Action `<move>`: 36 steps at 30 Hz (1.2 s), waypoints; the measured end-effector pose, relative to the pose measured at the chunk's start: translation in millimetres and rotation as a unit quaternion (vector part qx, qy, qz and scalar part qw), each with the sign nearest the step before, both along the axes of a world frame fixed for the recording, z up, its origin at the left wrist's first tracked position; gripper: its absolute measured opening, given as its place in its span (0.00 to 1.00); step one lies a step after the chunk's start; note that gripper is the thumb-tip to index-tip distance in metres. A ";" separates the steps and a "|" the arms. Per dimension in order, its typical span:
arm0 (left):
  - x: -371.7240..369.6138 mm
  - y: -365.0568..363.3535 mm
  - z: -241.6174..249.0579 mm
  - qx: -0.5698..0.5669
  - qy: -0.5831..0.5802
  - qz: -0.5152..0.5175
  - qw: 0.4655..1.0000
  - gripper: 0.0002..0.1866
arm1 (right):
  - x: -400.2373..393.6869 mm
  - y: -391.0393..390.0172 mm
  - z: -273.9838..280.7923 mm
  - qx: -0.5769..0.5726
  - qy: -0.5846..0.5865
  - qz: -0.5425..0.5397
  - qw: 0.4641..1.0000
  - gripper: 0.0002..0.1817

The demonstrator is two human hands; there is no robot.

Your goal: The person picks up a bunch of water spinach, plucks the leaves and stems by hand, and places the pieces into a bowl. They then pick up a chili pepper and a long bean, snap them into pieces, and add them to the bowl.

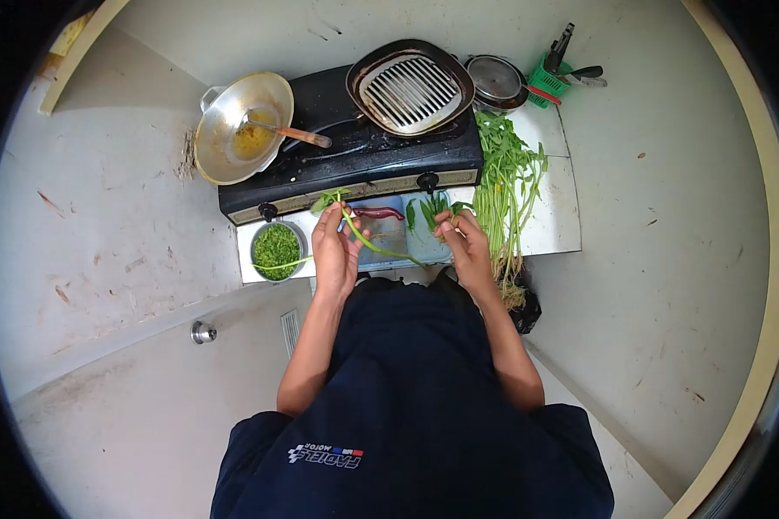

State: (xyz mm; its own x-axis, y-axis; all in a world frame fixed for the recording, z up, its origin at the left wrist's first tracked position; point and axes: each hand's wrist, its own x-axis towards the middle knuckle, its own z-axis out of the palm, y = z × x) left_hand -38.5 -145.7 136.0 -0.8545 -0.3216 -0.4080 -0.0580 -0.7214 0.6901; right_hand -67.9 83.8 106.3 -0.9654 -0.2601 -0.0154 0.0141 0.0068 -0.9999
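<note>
My left hand (pixel 336 251) is closed on a long green water spinach stem (pixel 365 240), which curves down to the right with leaves at its upper end. To the right, my right hand (pixel 469 246) pinches small green leaves (pixel 459 208) between its fingertips. Between and behind the hands is a blue tray (pixel 388 251); a dark red chili (pixel 379 213) and loose green leaves (pixel 429 212) lie there. A large bunch of water spinach (pixel 509 186) rests beside my right hand, its roots hanging over the counter edge.
A bowl of chopped greens (pixel 277 251) stands left of my left hand. Behind the tray is a black stove (pixel 337 169) bearing a wok (pixel 225 143) with a wooden-handled ladle (pixel 299 135) and a grill pan (pixel 407 123). Lidded cookware (pixel 495 80) and a green utensil basket (pixel 549 80) stand back right.
</note>
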 end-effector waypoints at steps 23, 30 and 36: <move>31.1 -36.3 -6.1 0.016 0.008 0.035 0.999 0.09 | -30.2 12.0 -212.9 0.217 -0.215 0.035 0.952 0.13; 28.6 -29.8 -4.5 0.010 0.000 0.016 1.000 0.08 | -16.9 25.1 -201.1 0.384 -0.117 0.029 0.915 0.16; 21.9 -20.2 1.4 -0.014 0.010 -0.026 1.000 0.05 | -9.2 30.3 -188.5 0.425 -0.064 0.037 0.902 0.14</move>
